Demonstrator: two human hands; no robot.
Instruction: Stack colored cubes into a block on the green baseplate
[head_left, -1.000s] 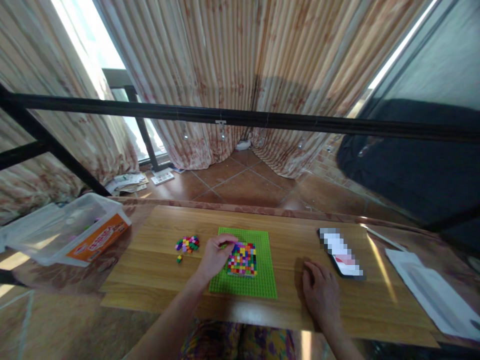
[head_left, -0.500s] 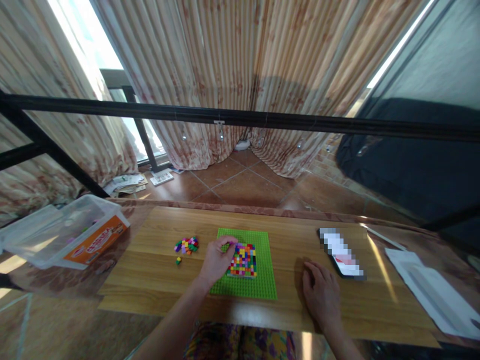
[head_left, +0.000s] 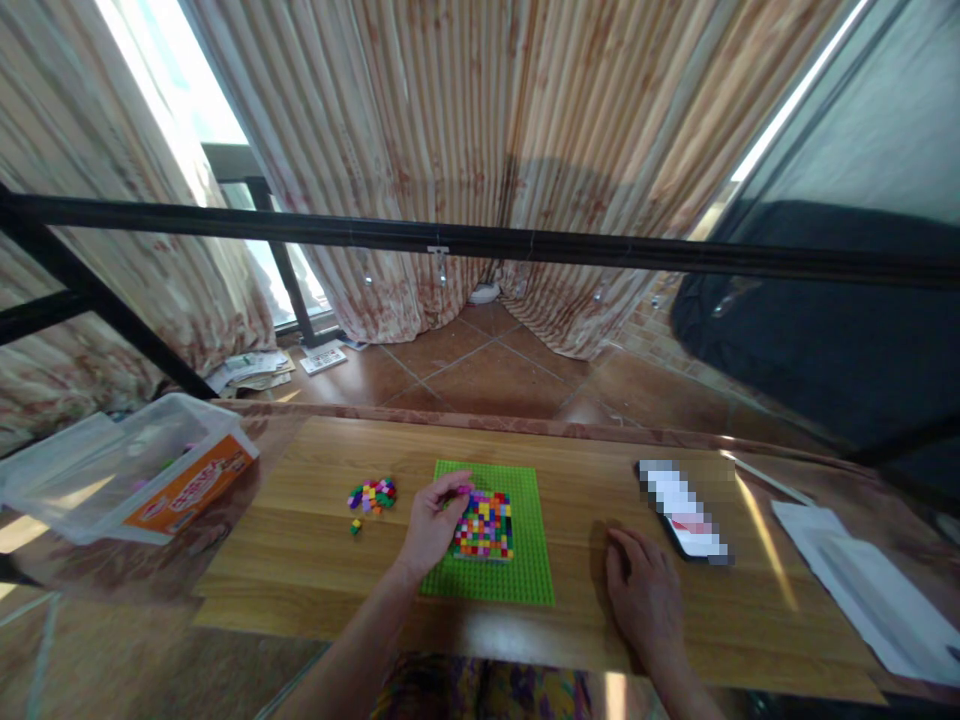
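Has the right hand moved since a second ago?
No. The right hand rests on the wooden tabletop, in the same place relative to the phone.

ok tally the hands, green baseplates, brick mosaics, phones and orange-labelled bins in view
Hands: 2 (left hand, right hand)
Green baseplate: 1
Brick mosaic: 1
Phone: 1
Orange-labelled bin: 1
Total: 6

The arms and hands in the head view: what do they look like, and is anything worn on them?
The left hand and right hand are human and ungloved; the visible forearms show no sleeves, watches or cables. Patterned clothing with purple and yellow shows below.
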